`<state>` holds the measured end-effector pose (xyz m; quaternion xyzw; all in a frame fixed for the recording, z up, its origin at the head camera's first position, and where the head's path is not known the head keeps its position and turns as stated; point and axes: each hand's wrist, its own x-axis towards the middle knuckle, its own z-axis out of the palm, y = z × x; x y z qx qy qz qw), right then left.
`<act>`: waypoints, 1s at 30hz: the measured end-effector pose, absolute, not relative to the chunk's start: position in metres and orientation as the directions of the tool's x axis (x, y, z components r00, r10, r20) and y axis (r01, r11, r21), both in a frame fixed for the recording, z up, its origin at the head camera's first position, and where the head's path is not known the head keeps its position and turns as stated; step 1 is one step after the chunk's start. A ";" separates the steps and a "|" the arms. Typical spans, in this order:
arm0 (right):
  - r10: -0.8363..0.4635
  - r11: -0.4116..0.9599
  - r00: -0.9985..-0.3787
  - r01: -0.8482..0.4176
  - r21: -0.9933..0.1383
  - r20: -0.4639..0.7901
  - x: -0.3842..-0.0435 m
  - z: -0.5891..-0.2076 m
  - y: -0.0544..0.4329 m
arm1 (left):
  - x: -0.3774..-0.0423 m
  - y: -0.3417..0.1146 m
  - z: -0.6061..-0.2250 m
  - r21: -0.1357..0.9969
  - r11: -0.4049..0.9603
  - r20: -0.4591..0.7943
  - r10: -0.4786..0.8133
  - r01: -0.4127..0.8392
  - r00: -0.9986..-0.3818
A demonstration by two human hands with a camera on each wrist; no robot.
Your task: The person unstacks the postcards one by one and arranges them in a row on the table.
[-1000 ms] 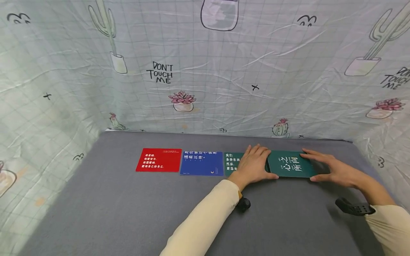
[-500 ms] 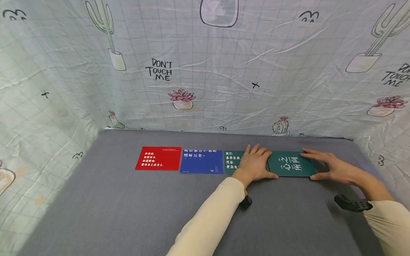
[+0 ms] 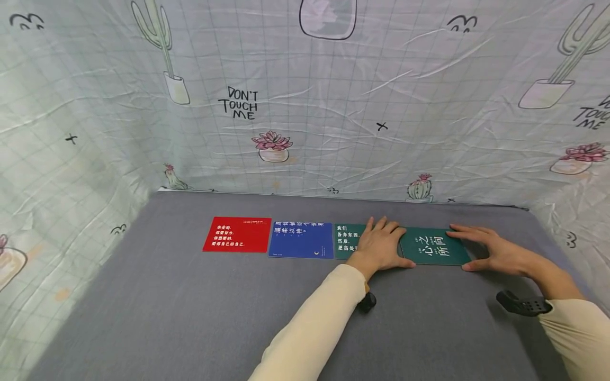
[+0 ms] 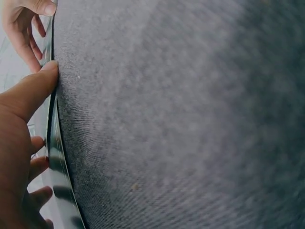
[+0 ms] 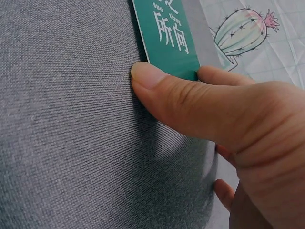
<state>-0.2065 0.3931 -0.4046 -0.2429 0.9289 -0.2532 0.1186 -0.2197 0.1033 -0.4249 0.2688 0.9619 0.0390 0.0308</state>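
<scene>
In the head view my right hand (image 3: 505, 254) holds the right end of a green card (image 3: 433, 246) with white lettering, thumb at its near corner and fingertips at the far one. The right wrist view shows that thumb (image 5: 152, 78) against the card's edge. My left hand (image 3: 381, 247) spans the card's left end, its thumb at the near edge and index fingertip by the far corner. Its other fingers spread over a second green card (image 3: 344, 241), partly hidden beneath them. The two green cards meet end to end, close over the grey surface.
Left of them, a blue card (image 3: 301, 243) and a red card (image 3: 238, 235) lie in the same row on the grey tabletop (image 3: 214, 312). A cactus-print cloth (image 3: 333, 95) hangs behind and at both sides. Each wrist wears a dark strap or device.
The held green card has come down slightly and toward me, its left end now right at the neighbouring green card. Both hands keep their places on it. The head view shifted a little.
</scene>
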 end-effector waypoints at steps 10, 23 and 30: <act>-0.518 0.751 -0.850 -0.395 -0.529 -0.100 -0.207 -0.402 0.391 | -0.220 0.101 -0.423 0.094 0.847 -0.045 0.528 0.522 -0.848; -0.523 0.742 -0.849 -0.414 -0.528 -0.070 -0.205 -0.402 0.392 | -0.218 0.101 -0.424 0.093 0.846 -0.040 0.531 0.526 -0.847; -0.534 0.722 -0.845 -0.434 -0.539 -0.035 -0.206 -0.398 0.386 | -0.217 0.098 -0.423 0.098 0.828 -0.017 0.556 0.552 -0.831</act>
